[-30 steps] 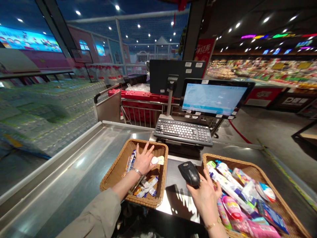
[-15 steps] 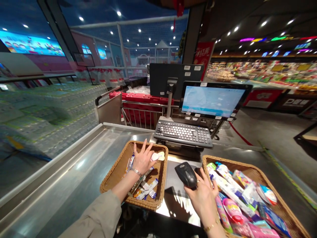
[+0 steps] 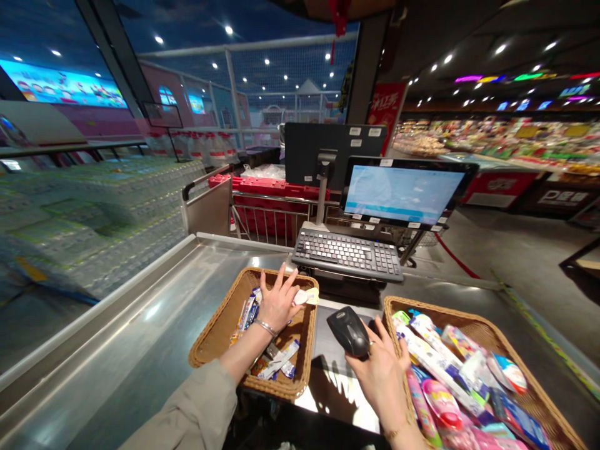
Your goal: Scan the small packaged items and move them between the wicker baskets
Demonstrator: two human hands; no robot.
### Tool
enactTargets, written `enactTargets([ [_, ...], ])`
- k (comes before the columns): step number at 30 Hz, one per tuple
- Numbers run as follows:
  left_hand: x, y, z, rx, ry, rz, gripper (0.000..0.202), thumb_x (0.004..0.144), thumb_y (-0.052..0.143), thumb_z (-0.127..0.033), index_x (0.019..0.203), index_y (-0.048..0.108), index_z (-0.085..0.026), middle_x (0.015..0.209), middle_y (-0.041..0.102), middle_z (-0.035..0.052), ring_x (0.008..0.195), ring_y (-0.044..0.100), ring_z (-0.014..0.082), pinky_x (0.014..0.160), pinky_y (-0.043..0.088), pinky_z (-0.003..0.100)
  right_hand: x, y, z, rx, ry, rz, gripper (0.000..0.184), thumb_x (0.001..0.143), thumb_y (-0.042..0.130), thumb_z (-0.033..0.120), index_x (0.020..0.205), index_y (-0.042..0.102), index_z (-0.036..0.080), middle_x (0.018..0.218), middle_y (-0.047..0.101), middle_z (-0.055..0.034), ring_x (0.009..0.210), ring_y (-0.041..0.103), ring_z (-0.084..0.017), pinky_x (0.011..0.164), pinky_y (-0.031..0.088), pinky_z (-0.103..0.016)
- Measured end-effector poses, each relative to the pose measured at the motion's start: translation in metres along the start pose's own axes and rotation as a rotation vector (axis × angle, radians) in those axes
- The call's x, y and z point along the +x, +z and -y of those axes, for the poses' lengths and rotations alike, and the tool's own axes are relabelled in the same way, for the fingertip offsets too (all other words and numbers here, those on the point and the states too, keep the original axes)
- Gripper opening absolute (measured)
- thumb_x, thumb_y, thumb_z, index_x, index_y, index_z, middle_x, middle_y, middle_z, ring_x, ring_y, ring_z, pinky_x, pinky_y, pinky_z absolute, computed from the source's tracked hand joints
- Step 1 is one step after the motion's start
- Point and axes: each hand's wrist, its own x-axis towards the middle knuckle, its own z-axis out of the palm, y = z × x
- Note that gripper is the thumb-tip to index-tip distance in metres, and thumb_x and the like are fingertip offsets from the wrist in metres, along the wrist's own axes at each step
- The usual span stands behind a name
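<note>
Where your left hand [image 3: 277,304] lies: left basket [image 3: 218,331], far right corner; fingers spread, touching pale packet [image 3: 307,295].
Your right hand [image 3: 382,372]: fingers closed round scanner [image 3: 349,331] by right basket [image 3: 445,307].
Step, judged: setting packet down; next needs clean release.

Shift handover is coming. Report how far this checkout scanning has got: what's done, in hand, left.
Done, it seems: a few packets lie in the left basket. In hand: the right hand grips the scanner, and the left hand is spread over a small pale item at that basket's far edge. Left: the right basket is heaped with packages, so most probably remains.
</note>
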Motion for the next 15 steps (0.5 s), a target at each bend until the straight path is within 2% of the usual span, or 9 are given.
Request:
enactTargets([
  [15, -0.0028, -0.0001, -0.0023, 0.008, -0.014, -0.025, 0.031, 0.081, 0.073, -0.044, 0.105, 0.071, -0.025, 0.148, 0.053, 0.0105, 0.143, 0.038, 0.0381, 0.116, -0.005, 0.074, 0.0009, 0.0008, -0.0003, 0.048, -0.049, -0.019, 0.027, 0.073, 0.063, 0.028, 0.099, 0.071, 0.027, 0.119, 0.072, -0.0035, 0.133, 0.049, -0.035, 0.112, 0.017, -0.064],
])
